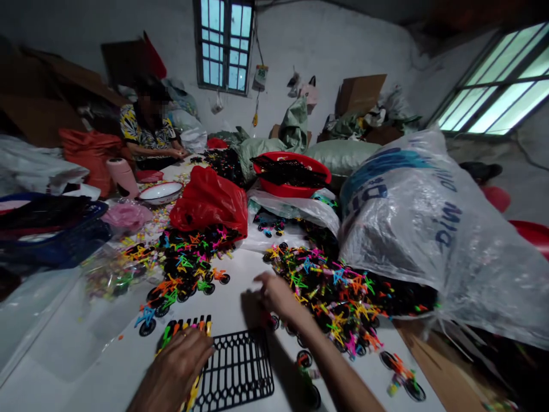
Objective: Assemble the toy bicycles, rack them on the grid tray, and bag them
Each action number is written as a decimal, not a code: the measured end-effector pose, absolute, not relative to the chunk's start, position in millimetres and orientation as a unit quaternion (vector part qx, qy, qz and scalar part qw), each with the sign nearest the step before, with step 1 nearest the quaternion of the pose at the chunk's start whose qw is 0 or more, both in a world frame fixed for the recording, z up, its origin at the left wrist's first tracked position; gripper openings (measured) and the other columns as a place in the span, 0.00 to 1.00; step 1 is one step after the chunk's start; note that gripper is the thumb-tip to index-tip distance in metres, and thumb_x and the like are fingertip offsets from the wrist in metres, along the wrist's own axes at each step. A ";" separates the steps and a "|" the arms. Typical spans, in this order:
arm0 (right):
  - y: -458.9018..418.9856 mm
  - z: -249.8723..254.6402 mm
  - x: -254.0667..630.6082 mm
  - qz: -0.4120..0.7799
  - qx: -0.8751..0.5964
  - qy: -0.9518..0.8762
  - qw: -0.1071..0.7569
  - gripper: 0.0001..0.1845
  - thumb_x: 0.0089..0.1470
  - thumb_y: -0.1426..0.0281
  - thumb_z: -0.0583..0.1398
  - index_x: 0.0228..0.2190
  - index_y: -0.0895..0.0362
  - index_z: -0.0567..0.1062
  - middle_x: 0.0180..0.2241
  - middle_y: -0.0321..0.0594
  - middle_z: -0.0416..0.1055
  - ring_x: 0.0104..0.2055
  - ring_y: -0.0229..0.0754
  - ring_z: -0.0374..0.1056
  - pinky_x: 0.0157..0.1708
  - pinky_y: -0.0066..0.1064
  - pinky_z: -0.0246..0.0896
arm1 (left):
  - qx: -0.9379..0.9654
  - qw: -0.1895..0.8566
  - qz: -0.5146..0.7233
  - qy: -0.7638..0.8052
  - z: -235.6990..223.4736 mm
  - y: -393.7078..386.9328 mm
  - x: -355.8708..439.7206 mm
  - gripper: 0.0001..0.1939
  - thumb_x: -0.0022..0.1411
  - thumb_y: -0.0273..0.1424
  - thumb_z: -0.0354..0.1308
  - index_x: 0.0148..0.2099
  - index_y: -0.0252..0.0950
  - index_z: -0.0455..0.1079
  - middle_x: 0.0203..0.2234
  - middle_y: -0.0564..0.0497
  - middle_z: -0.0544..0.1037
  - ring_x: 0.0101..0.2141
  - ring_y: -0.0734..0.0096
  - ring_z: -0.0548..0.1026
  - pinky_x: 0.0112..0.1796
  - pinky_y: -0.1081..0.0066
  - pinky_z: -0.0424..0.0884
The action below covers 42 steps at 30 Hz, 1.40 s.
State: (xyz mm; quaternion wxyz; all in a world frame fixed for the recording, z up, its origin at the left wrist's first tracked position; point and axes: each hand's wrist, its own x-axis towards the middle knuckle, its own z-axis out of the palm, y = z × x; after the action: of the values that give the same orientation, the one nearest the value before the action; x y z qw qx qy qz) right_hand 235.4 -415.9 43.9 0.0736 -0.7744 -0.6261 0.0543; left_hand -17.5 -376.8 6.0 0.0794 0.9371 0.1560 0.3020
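Observation:
My left hand rests closed on a row of small coloured toy bicycles lined up along the left edge of a black plastic grid on the white table. My right hand reaches forward to the near edge of a big heap of toy bicycles spilling from a large clear plastic sack. Its fingers curl down at the heap; what they hold, if anything, is hidden. A second heap of toy bicycles lies to the left.
A red plastic bag, a red basin of black parts and a white bowl stand further back. Another person sits at the far end. Dark crates are at left. Loose bicycles lie near the right edge.

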 end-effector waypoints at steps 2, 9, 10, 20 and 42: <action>-396.0 69.2 274.7 -0.023 -0.821 -0.568 0.045 0.14 0.51 0.80 0.58 0.41 0.63 0.73 0.42 0.53 0.70 0.41 0.46 0.68 0.35 0.29 0.60 | 0.934 0.093 0.302 0.168 8.5 -378.8 -17.1 0.12 0.68 0.30 0.44 0.37 0.39 0.68 0.29 0.52 0.75 0.33 0.69 0.74 0.38 0.70 0.71; -360.6 96.1 322.0 -0.058 -0.826 -0.560 -0.006 0.09 0.53 0.83 0.54 0.30 0.64 0.74 0.34 0.52 0.71 0.38 0.47 0.68 0.35 0.31 0.58 | 0.941 0.110 0.263 0.184 12.4 -383.4 -24.0 0.14 0.63 0.21 0.43 0.39 0.39 0.68 0.32 0.50 0.75 0.35 0.67 0.73 0.38 0.69 0.72; -361.6 97.2 317.3 -0.073 -0.820 -0.568 0.001 0.10 0.54 0.82 0.53 0.33 0.63 0.74 0.37 0.53 0.70 0.39 0.47 0.67 0.35 0.31 0.59 | 0.943 0.114 0.255 0.179 12.8 -383.6 -25.4 0.15 0.61 0.19 0.43 0.39 0.39 0.68 0.32 0.50 0.75 0.35 0.67 0.73 0.38 0.69 0.72; -409.1 -1.0 194.0 -0.024 -0.608 -0.792 0.042 0.05 0.53 0.76 0.58 0.34 0.57 0.72 0.34 0.42 0.69 0.37 0.43 0.65 0.37 0.30 0.58 | 0.937 0.137 0.257 0.195 18.1 -393.5 -31.1 0.14 0.61 0.18 0.45 0.39 0.39 0.68 0.30 0.50 0.73 0.35 0.66 0.72 0.39 0.68 0.71; -463.9 -24.6 133.1 0.390 -0.620 -0.472 0.490 0.04 0.42 0.70 0.54 0.26 0.56 0.64 0.21 0.31 0.62 0.23 0.35 0.58 0.22 0.23 0.53 | 0.938 0.088 0.218 0.256 47.1 -374.2 -25.4 0.10 0.65 0.23 0.47 0.43 0.33 0.69 0.39 0.44 0.72 0.42 0.63 0.69 0.45 0.61 0.67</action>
State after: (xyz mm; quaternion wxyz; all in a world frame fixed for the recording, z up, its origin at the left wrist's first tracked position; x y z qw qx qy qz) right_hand 133.1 -463.9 -24.6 0.4902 -0.6199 -0.4723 0.3903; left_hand -25.4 -374.2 47.1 0.0875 0.9376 0.2564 0.2178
